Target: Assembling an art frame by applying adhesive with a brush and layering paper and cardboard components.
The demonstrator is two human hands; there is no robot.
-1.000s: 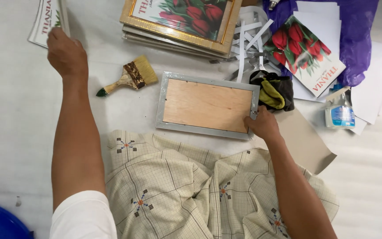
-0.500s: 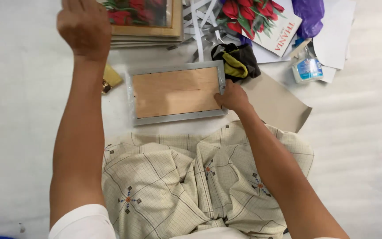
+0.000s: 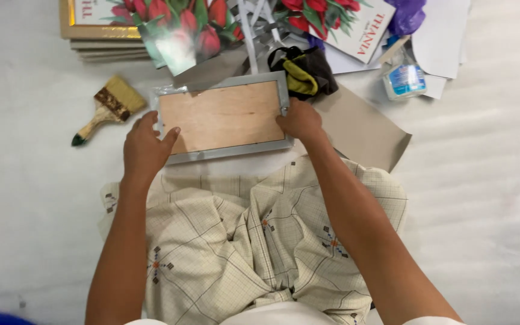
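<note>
Framing workshop, floor-level station on white sheeting [image 3: 482, 180]. Evidence: stacked frames [image 3: 100, 36] at 11 o'clock, brush [image 3: 108, 107] at 10, tulip prints [image 3: 338, 21] at 12, card sheet [image 3: 362, 129] at 2.

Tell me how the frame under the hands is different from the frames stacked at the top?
The grey frame lies face down showing its wooden back; the gold frame shows its front. The grey one lies alone between the left hand and right hand; the gold one tops a stack. Both are rectangular.
</note>
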